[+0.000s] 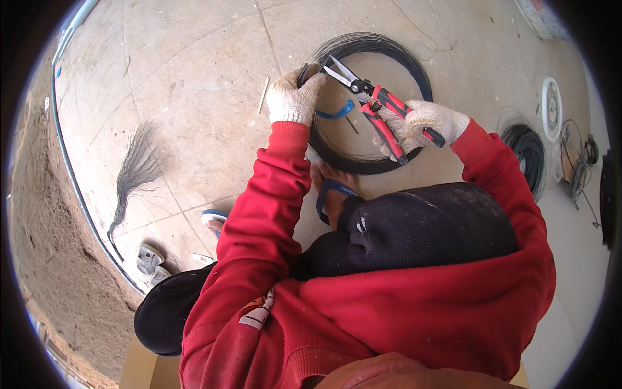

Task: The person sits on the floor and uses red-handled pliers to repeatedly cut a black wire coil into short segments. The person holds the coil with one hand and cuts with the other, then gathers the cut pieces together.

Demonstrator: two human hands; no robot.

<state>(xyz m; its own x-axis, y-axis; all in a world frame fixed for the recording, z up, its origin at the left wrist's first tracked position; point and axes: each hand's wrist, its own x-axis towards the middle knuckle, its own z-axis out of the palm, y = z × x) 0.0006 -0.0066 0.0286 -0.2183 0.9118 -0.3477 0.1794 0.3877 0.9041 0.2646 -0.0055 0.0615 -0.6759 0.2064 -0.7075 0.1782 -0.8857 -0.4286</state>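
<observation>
A coil of thin black wire lies on the tiled floor in front of me. My left hand, in a white knit glove, is closed on the upper left part of the coil, and a short dark end pokes up between its fingers. My right hand, gloved too, grips red and black cutting shears. Their blades are parted, with the tips at the wire beside my left hand. Whether the blades touch any strand, I cannot tell. Inside the ring lies a blue strip.
To the left lies a tied bundle of wire strands, with grey shoes nearer me. A thin white stick is beside my left hand. On the right are another dark coil, a white ring and tangled wire.
</observation>
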